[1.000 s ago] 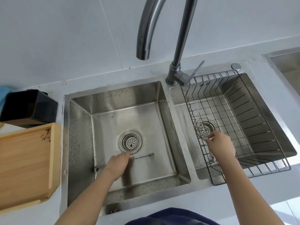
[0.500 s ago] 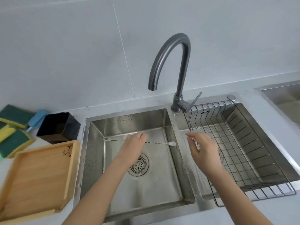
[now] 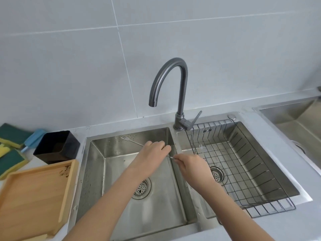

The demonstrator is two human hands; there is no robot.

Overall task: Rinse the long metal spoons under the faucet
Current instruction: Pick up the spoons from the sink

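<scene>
Two bare forearms reach in over the near rim of the left basin (image 3: 97,171). Left hand (image 3: 149,157) is closed around a long thin metal utensil (image 3: 132,140), held above the basin, its far end forked and pointing toward the back-left corner. Right hand (image 3: 192,164) pinches the utensil's other end, fingertips together, above the divider. Wire rack (image 3: 271,173) sits in the right basin. Faucet (image 3: 173,80) arches behind, spout over the left basin; no water visible.
</scene>
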